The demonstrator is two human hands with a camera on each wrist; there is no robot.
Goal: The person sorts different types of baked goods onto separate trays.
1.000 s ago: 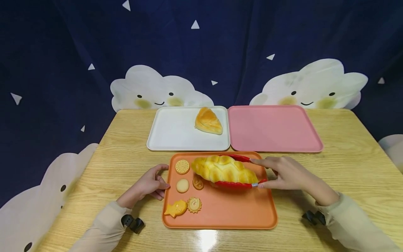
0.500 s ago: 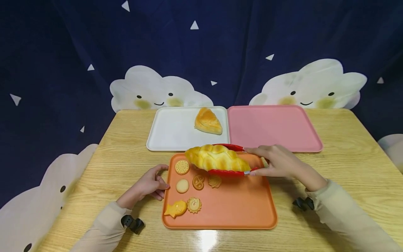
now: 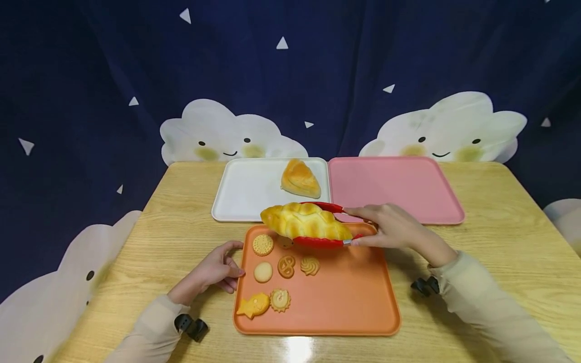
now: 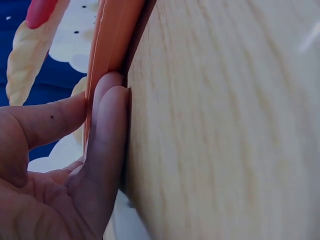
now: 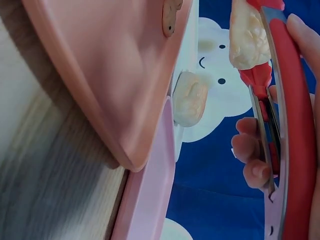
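My right hand [image 3: 386, 227] holds red-handled tongs [image 5: 295, 120], thumb on one arm and fingers curled round the other. Between the red tong heads is a long braided bread loaf [image 3: 306, 222], golden at its tip, raised over the back edge of the orange tray [image 3: 340, 302]. At that tray's left rim my left hand [image 3: 218, 269] pinches the edge, thumb above and fingers against the underside in the left wrist view. On the tray lie a round dotted cracker [image 3: 263, 245], a plain round cookie [image 3: 263, 272], a pretzel cookie [image 3: 286, 266], a swirl cookie [image 3: 310, 265] and a fish-shaped cookie [image 3: 254, 305].
Behind the orange tray stand a white tray [image 3: 245, 191] with a triangular pastry [image 3: 300, 179] and a pink tray [image 3: 395, 189], side by side. A scalloped cookie [image 3: 280, 300] lies near the fish. Another cookie [image 3: 286, 242] is partly hidden under the loaf. A dark blue curtain [image 3: 290, 75] hangs behind.
The right hand, tongs and loaf have moved up off the orange tray, back and to the left, uncovering the pretzel and swirl cookies. The left hand stays at the tray rim.
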